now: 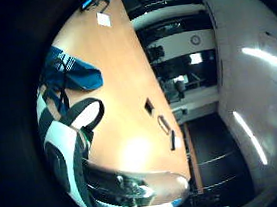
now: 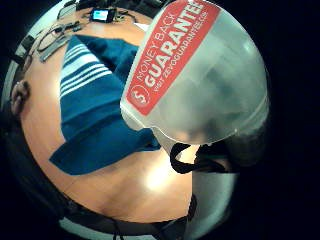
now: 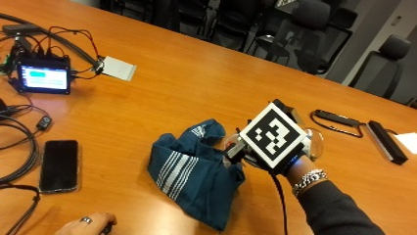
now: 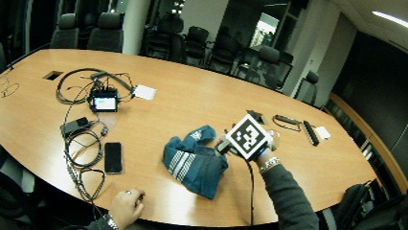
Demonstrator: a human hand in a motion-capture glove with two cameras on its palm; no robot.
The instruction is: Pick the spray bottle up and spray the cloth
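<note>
I see gloved right hand (image 3: 261,149) above tabletop (image 3: 196,78), fingers curled round clear spray bottle (image 2: 200,75), held off surface just beside blue striped cloth (image 3: 192,174). Thumb-side palm view: bottle fills much of frame, red guarantee label (image 2: 167,52) on it, cloth (image 2: 95,110) spread below. Cloth lies crumpled on tabletop, white stripes up. Bare left hand (image 3: 84,226) rests at near edge, well apart from cloth. Black phone (image 3: 58,165) flat near cables; small lit screen (image 3: 43,78) further back.
</note>
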